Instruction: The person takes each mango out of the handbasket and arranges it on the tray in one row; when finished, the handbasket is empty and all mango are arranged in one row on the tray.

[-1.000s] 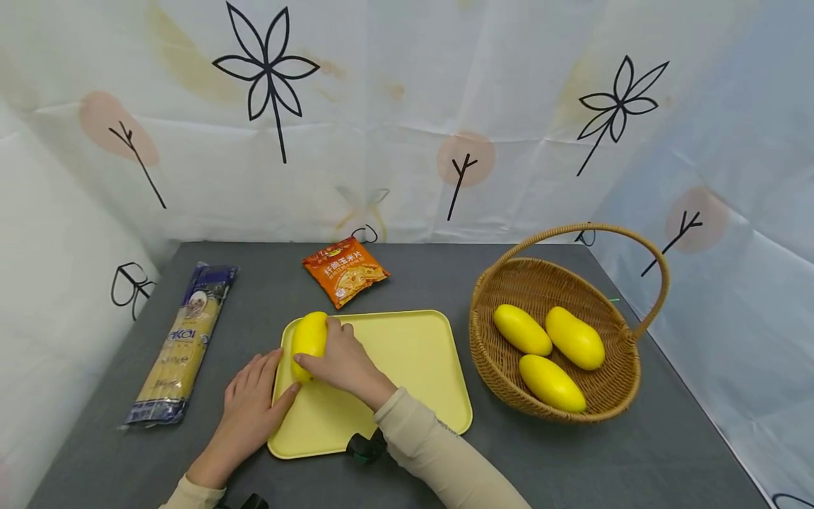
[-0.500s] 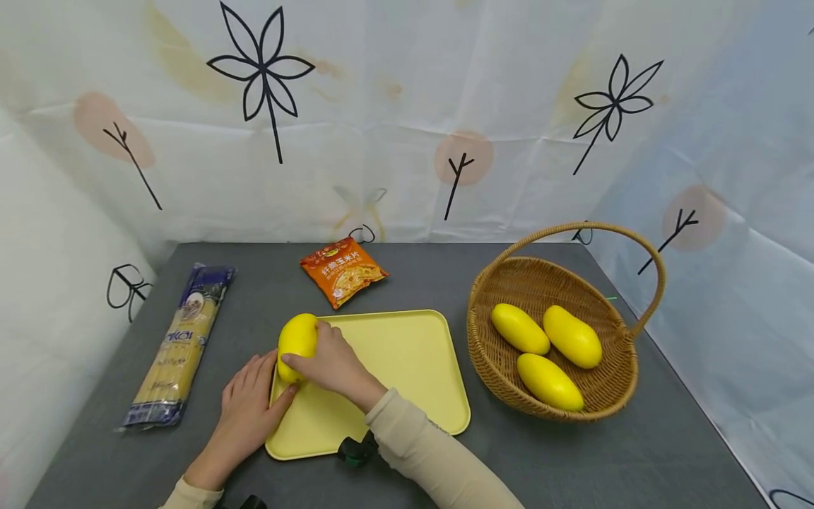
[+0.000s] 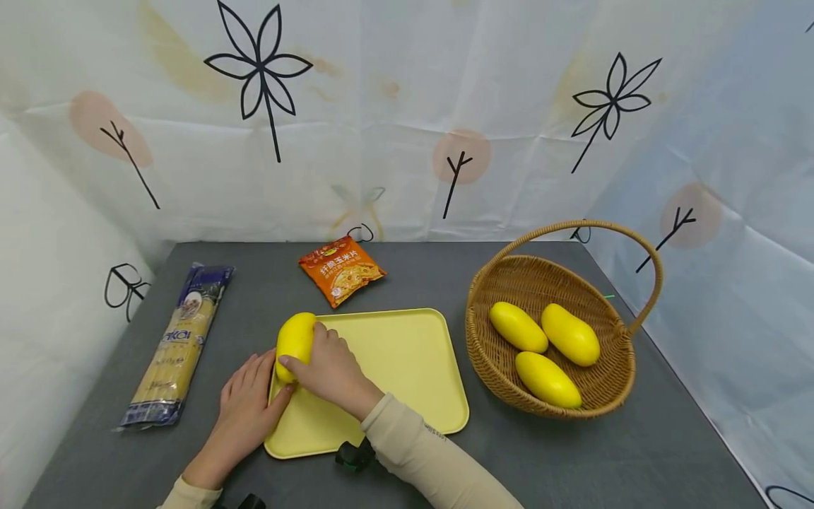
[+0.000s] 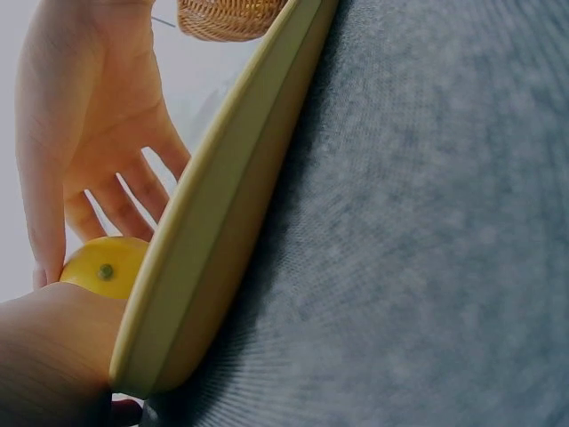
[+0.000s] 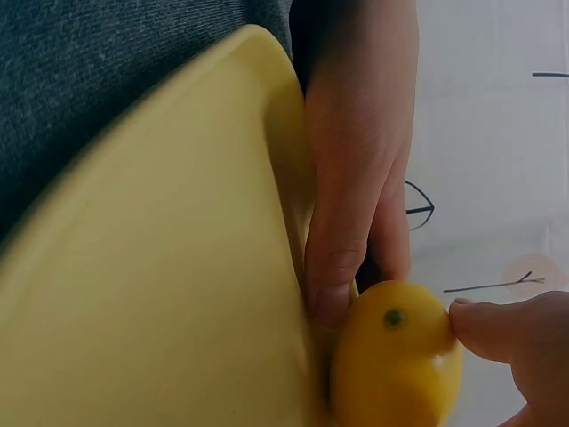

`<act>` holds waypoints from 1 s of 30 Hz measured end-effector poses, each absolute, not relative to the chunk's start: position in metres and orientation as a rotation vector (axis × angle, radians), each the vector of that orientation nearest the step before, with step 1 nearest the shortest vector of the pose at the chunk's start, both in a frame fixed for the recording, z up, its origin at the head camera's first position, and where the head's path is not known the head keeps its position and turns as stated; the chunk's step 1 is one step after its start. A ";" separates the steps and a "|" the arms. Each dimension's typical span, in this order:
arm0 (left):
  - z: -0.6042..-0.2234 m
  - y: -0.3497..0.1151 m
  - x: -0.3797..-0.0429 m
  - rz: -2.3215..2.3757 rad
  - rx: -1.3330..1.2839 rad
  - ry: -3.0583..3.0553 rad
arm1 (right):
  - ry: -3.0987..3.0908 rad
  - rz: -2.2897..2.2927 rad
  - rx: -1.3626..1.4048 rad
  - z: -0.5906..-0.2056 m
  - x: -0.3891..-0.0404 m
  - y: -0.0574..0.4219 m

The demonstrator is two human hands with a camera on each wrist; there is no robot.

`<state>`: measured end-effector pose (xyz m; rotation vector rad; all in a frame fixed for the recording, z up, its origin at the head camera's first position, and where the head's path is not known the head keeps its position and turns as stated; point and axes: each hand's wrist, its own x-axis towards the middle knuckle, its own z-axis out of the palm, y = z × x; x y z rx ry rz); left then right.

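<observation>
1. The right hand (image 3: 331, 367) lay over the yellow fruit (image 3: 295, 345), fingers curled along its far side and thumb pinching its near end; the right wrist view showed the thumb tip pressed just beside the fruit's small stem dot.
2. The left hand (image 3: 246, 406) rested flat on the counter (image 3: 407, 481) against the tray's near-left edge, fingers straight and relaxed, holding nothing. The thumb touched the rim just below the fruit.
3. The fruit sat at the far-left corner of the yellow tray (image 3: 407, 367), lying lengthwise along the left rim. Whether its full weight was already on the tray or partly carried by the right hand could not be told from these views.
4. By my reading, this one fruit was at the tray, with its placing nearly done; letting go of it remained.
5. Three more yellow fruits (image 3: 543, 346) lay in the wicker basket (image 3: 547, 406), which stood on the counter just right of the tray. If the work was moving fruit from basket to tray, most of it looked unfinished.
6. The rest of the tray surface to the right of the hands carried nothing else.
7. Farther out, an orange snack packet (image 3: 341, 269) lay on the counter beyond the tray, and a long bag of spaghetti (image 3: 178, 346) lay well apart at the left. Neither was touched.
</observation>
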<state>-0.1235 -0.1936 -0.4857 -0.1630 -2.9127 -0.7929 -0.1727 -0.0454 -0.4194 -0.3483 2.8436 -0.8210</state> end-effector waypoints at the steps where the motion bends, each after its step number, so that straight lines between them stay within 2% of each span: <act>1: -0.485 -0.194 -0.123 -0.791 -0.164 -2.914 | 2.854 -0.805 -0.351 -0.419 -0.172 -0.046; 23: -0.488 -0.194 -0.126 -0.798 -0.149 -2.920 | 2.936 -0.637 -0.389 -0.418 -0.163 -0.040; 30: -0.489 -0.194 -0.126 -0.791 -0.143 -2.925 | 2.956 -0.634 -0.427 -0.398 -0.153 -0.021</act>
